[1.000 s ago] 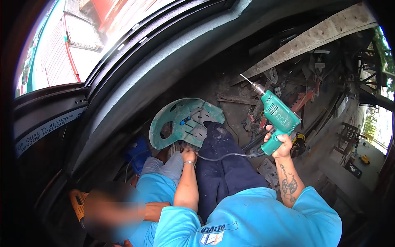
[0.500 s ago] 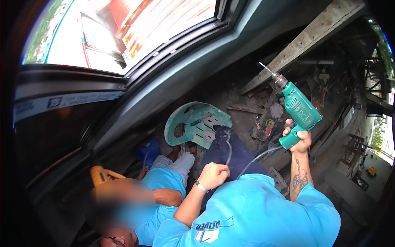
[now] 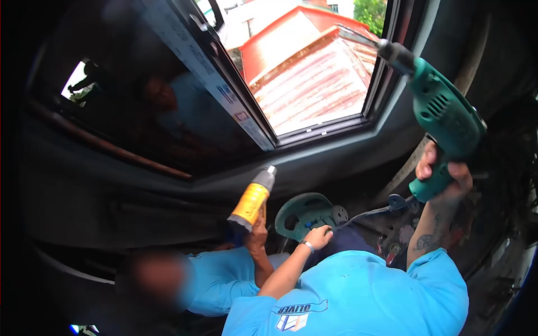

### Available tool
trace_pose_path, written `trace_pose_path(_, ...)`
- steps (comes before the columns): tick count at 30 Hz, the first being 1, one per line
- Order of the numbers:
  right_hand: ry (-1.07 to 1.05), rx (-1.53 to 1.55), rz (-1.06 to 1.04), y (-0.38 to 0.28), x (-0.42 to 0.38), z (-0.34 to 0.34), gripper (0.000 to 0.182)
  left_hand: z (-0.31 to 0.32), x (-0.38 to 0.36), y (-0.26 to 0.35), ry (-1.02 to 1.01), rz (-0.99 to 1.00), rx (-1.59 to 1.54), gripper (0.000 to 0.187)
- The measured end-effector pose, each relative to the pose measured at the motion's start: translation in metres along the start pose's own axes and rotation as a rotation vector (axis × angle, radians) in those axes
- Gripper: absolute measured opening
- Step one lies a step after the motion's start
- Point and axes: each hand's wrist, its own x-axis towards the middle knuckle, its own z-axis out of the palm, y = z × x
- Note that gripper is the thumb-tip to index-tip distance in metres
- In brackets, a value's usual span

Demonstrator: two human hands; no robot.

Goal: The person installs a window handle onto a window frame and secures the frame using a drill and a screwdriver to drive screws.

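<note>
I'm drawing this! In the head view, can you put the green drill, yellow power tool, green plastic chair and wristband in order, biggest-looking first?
1. Green drill, perhaps helped by seeming nearer the camera
2. Yellow power tool and green plastic chair: too alike to rank
3. Wristband, clearly smallest

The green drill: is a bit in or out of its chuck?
In: a thin, slightly blurred bit juts from the chuck of the green drill.

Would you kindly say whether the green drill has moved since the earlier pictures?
Yes, the green drill has moved toward the window frame: its chuck, well clear before, now overlaps the frame in view.
</note>
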Motion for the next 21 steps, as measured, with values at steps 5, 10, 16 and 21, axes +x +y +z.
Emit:
trace_pose_path(5,-0.048,-0.174,-0.017,-0.007,0.061,0.042,0.066,-0.120,-0.018,0.078,0.579,0.352,-0.043,0.030)
trace_pose_path(10,-0.190,-0.111,0.117,-0.005,0.128,0.038,0.061,-0.279,-0.087,0.228,1.102,0.567,0.065,0.016)
trace_pose_path(16,-0.279,-0.068,0.194,0.018,0.189,0.037,0.060,-0.380,-0.108,0.287,1.713,0.403,0.920,0.048)
trace_pose_path(21,-0.395,-0.046,0.280,0.028,0.218,0.025,0.066,-0.373,-0.071,0.290,1.792,0.187,0.783,0.094)
